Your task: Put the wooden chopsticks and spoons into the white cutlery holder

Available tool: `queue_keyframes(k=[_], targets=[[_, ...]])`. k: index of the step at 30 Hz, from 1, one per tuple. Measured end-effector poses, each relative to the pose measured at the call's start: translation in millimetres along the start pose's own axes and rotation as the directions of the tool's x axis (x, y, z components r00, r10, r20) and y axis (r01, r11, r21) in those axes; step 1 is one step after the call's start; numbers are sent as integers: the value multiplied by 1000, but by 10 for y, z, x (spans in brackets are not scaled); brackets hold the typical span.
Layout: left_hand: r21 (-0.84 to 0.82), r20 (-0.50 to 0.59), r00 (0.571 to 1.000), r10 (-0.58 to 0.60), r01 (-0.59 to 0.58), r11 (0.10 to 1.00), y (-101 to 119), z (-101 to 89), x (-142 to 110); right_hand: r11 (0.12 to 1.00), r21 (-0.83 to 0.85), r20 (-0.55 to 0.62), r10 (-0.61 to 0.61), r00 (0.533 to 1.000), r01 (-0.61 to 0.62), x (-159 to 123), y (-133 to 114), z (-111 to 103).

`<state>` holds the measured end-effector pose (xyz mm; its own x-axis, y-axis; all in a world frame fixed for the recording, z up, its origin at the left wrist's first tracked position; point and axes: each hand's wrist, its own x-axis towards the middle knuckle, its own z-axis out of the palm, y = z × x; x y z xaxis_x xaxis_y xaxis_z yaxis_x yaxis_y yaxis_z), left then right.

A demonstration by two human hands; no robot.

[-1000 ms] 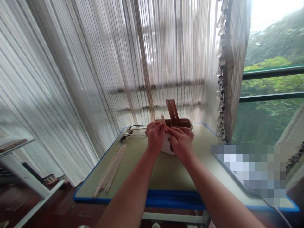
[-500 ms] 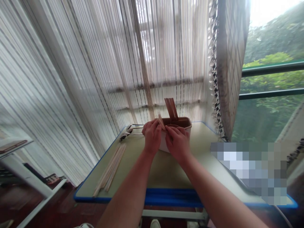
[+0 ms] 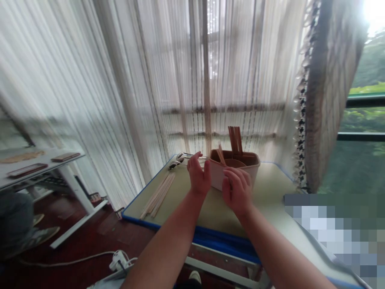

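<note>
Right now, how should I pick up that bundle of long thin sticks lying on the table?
Pinch the sticks around their middle, coming from above. They lie flat and loose on the table, so a middle grip keeps both long ends balanced.

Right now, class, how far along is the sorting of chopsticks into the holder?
Done: dark brown sticks stand upright in the holder, and one pale stick leans in it. In hand: nothing; the left hand and right hand are open beside the holder. Left: a bundle of pale chopsticks and spoons lie on the table.
</note>
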<state>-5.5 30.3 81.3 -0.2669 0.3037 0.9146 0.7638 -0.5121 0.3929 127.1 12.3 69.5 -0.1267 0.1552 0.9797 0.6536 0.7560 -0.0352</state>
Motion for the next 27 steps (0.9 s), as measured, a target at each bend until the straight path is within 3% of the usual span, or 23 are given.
queue_keyframes(k=[3, 6, 8, 10, 11, 12, 15, 20, 24, 27], targets=[[222, 139, 989, -50, 18, 975, -25, -248, -103, 988, 153, 144, -61, 988, 39, -97, -32, 66], [486, 427, 893, -140, -96, 869, -130, -632, -236, 981, 190, 370, -46, 928, -27, -193, -23, 207], [608, 543, 800, -257, -164, 777, -242, -896, -329, 968, 193, 623, 4, 782, -159, -258, 6, 320], [688, 550, 752, -362, -163, 707, -347, -1100, -405, 915, 233, 824, -5, 567, -330, -319, 45, 415], [703, 546, 746, -383, -159, 693, -385, -1165, -434, 886, 234, 861, 3, 508, -401, -344, 64, 448], [700, 551, 744, -379, -164, 695, -408, -1202, -457, 860, 228, 876, 22, 481, -456, -361, 78, 469], [652, 588, 741, -323, -199, 731, -396, -1189, -498, 804, 223, 887, 67, 457, -551, -367, 82, 470], [738, 505, 729, -461, -88, 669, -327, -1111, -513, 784, 222, 891, 79, 448, -580, -316, 19, 422], [686, 531, 759, -376, -125, 717, -361, -1150, -525, 782, 187, 884, 130, 449, -594, -297, 12, 405], [724, 504, 746, -435, -90, 683, -376, -1179, -520, 771, 149, 876, 188, 445, -619, -292, 23, 392]])
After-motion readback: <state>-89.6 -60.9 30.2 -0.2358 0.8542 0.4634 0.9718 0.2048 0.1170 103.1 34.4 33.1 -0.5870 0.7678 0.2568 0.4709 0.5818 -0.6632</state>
